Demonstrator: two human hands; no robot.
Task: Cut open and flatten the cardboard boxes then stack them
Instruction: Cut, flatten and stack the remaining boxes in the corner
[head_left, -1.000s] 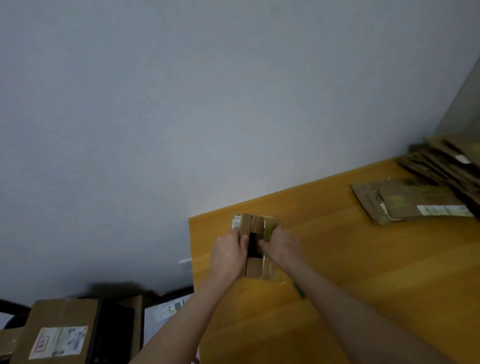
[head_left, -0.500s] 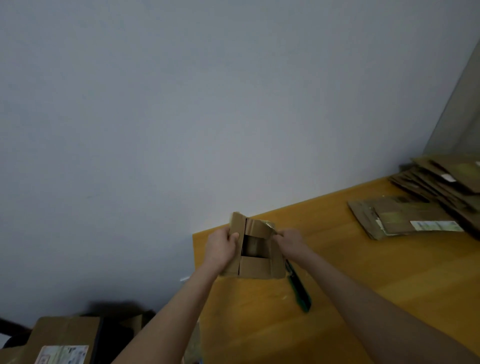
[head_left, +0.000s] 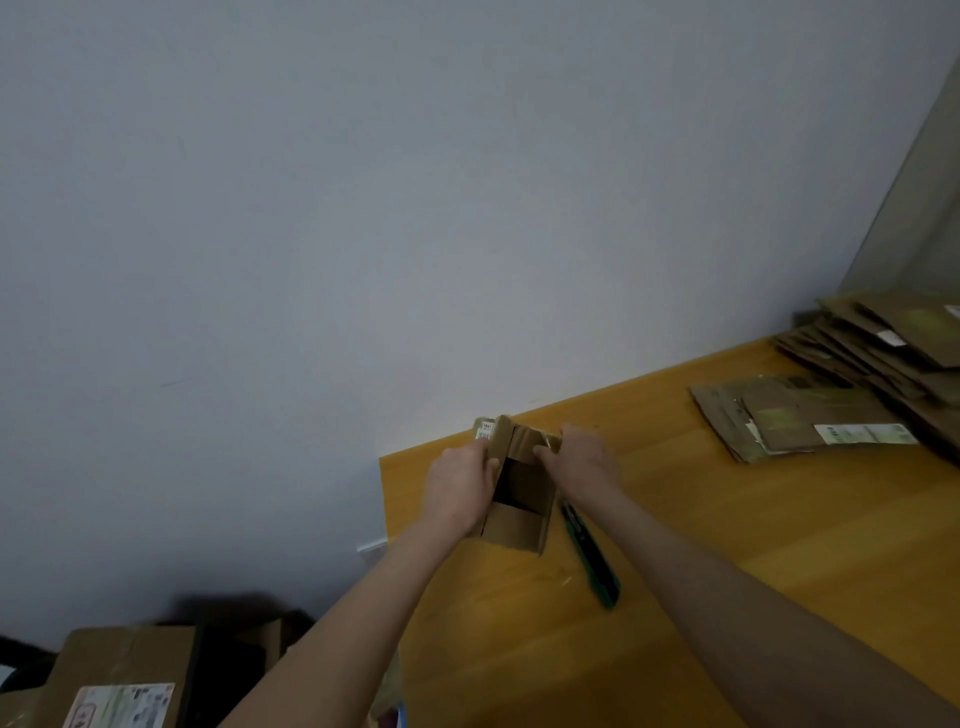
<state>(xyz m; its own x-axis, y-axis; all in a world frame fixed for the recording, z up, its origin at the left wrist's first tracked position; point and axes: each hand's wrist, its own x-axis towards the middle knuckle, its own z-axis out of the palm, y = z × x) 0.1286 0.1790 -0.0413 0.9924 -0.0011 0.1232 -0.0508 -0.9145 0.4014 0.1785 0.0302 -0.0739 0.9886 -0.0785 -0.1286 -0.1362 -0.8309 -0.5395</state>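
Note:
A small brown cardboard box (head_left: 514, 525) stands near the far left corner of the wooden table (head_left: 727, 545), its top open and its dark inside showing. My left hand (head_left: 460, 486) grips its left side and left flap, which carries a white label. My right hand (head_left: 584, 462) holds the far right flap. A green utility knife (head_left: 592, 558) lies on the table just right of the box, under my right forearm. Flattened cardboard (head_left: 795, 421) lies at the far right, beside a taller stack of flattened boxes (head_left: 893, 343).
The table's left edge runs just left of the box, against a grey wall. Below on the floor at the lower left sits a closed cardboard box with a label (head_left: 124, 680) and a dark object beside it.
Both hands have pulled the box's top flaps apart, so the inside now shows. The knife, hidden under my right hand a second ago, now lies bare on the table.

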